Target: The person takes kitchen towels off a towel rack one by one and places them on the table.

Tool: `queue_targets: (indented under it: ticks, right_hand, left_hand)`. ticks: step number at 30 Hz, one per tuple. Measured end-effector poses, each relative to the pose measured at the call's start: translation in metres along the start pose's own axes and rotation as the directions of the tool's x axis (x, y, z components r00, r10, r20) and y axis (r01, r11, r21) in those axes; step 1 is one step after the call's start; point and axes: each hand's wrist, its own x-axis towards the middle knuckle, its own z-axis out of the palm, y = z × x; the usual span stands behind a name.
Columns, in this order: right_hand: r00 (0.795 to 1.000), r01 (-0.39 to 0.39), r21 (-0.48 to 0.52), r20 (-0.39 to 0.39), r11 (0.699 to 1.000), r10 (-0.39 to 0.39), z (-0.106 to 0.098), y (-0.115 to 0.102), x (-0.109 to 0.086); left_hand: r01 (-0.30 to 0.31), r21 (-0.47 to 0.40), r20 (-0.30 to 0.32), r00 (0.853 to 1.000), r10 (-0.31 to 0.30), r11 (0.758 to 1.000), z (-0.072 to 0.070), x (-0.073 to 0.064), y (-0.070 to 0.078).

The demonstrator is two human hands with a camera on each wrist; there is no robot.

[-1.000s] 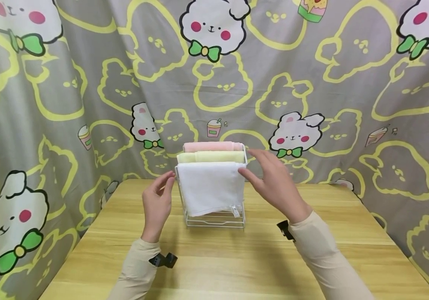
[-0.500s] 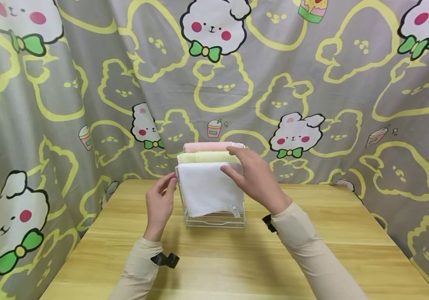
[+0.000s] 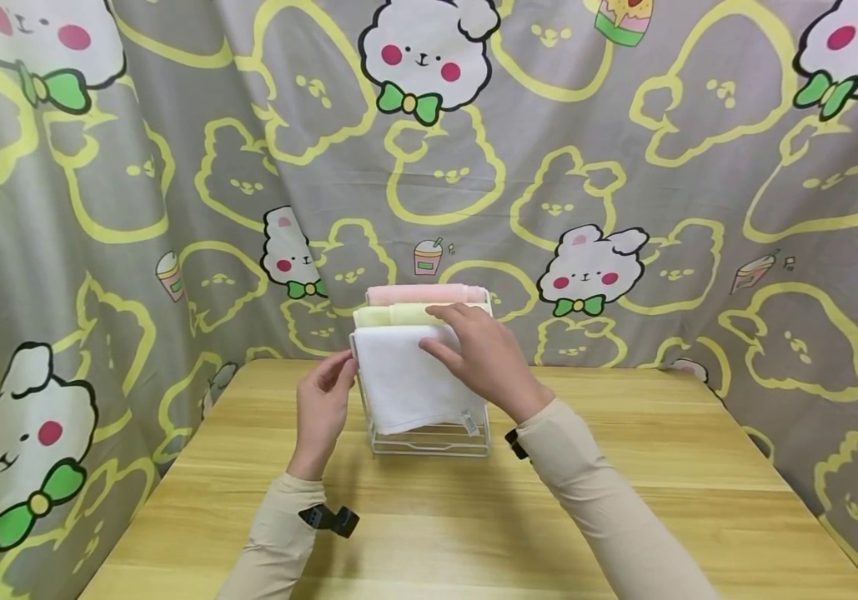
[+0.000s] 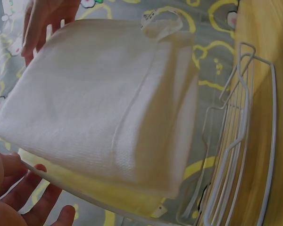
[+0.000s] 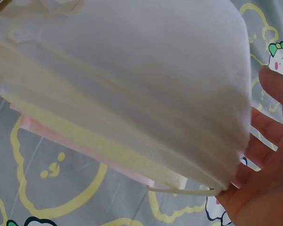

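Observation:
A white wire rack (image 3: 429, 453) stands on the table with folded towels draped over its bars. The white towel (image 3: 406, 383) hangs in front, a pale yellow towel (image 3: 391, 316) behind it and a pink towel (image 3: 413, 294) at the back. At the rack's upper left corner my left hand (image 3: 322, 412) pinches the side wire with thumb and fingers (image 4: 43, 205). My right hand (image 3: 492, 358) reaches over the white towel's top, thumb in front and fingers behind. In the right wrist view its thumb (image 5: 276, 89) is spread away from the fingers beside the towel's edge.
The wooden table (image 3: 624, 483) extends around the rack on all sides. A grey curtain (image 3: 444, 192) printed with rabbits and yellow outlines hangs close behind the table and along both its sides. A small label (image 3: 469, 423) dangles from the white towel's lower right corner.
My right hand has moved left from the rack's right side to over the white towel. My left hand has shifted slightly right and down along the rack's left edge. Towels and rack look unmoved.

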Motion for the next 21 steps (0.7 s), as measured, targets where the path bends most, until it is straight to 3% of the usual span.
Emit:
queue_targets:
  ticks: [10, 21]
  right_hand:
    - [1.000, 0.010, -0.065, -0.003, 0.998, -0.011, 0.008, -0.002, 0.006]
    - [0.996, 0.058, -0.106, -0.069, 0.993, -0.065, 0.017, -0.002, 0.006]
  left_hand:
    - [0.044, -0.091, 0.031, 0.999, -0.041, 0.995, 0.002, 0.001, -0.003]
    - [0.074, -0.055, 0.035, 0.997, -0.072, 0.996, 0.002, 0.001, -0.005]
